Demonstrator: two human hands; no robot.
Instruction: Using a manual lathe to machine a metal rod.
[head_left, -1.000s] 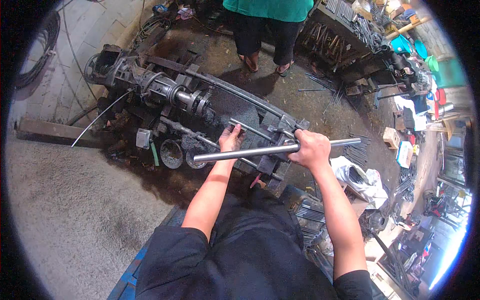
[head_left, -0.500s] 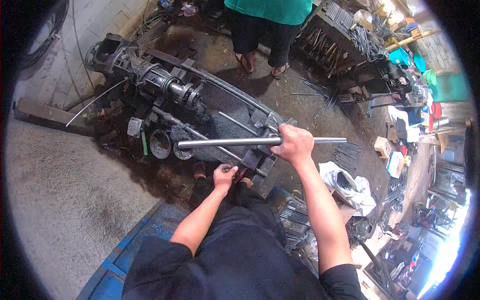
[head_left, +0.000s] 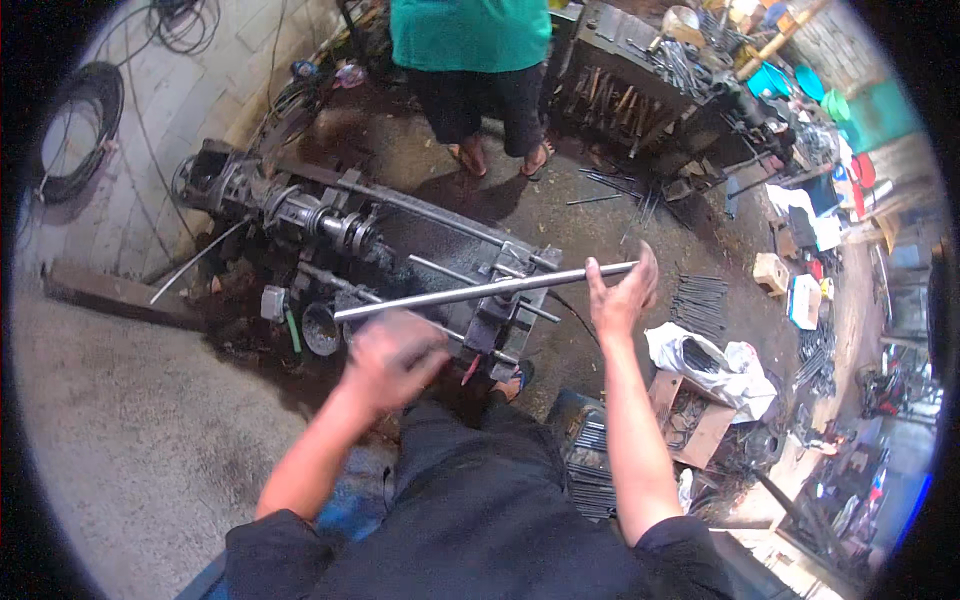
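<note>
A long, smooth metal rod (head_left: 470,294) hangs over the machine, its right end slightly farther away than its left. My right hand (head_left: 624,298) holds it near the right end, thumb on one side and fingers on the other. Just below the rod's left part is my left hand (head_left: 398,358), smeared by motion, so its grip is unclear. Beneath them lies a greasy machine (head_left: 325,222) with a round chuck-like head and long rails. A block-like carriage (head_left: 488,312) sits at the rails' near right end, and a thinner rod (head_left: 440,268) lies along the bed.
Across the machine stands a person in a green shirt (head_left: 470,38). On the floor at right are bundled rods (head_left: 698,302), a white sack (head_left: 745,372) and a cardboard box (head_left: 668,395). A cluttered metal bench (head_left: 640,65) stands behind. Coiled cable (head_left: 82,130) hangs at left.
My left hand has risen from beside the carriage toward the rod's left end. My right hand has shifted toward the rod's right end. The whole view has moved a little.
</note>
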